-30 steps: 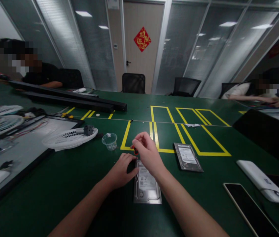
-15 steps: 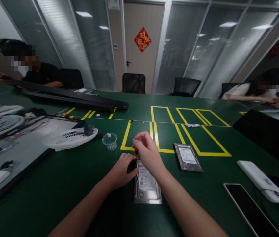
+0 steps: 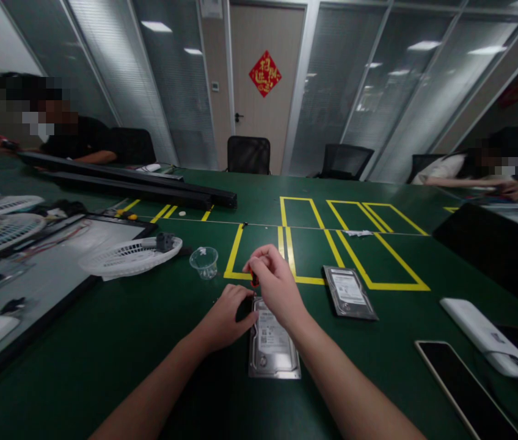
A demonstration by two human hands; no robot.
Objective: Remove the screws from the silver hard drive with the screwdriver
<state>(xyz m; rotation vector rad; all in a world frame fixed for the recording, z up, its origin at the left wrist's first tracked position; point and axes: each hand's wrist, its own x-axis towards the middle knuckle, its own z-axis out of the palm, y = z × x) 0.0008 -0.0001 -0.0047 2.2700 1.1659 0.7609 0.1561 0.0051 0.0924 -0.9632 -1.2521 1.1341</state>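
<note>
A silver hard drive [image 3: 272, 345] with a white label lies flat on the green table [image 3: 103, 342] in front of me. My left hand [image 3: 226, 318] rests on the drive's far left corner, fingers curled and pressing on it. My right hand [image 3: 277, 284] is closed in a pinch round a small red-handled screwdriver [image 3: 254, 279], held upright over the drive's far edge. The tip is hidden behind my fingers.
A second hard drive [image 3: 349, 292] lies to the right on yellow tape outlines [image 3: 369, 284]. A clear plastic cup [image 3: 203, 261] and a white fan grille [image 3: 131, 255] sit to the left. A phone [image 3: 465, 391] and a white power bank [image 3: 488, 336] lie at right. Two other people sit at the table's far sides.
My right hand's fingers have shifted slightly round the screwdriver handle, as in a twist. The left hand and the drive stay where they were.
</note>
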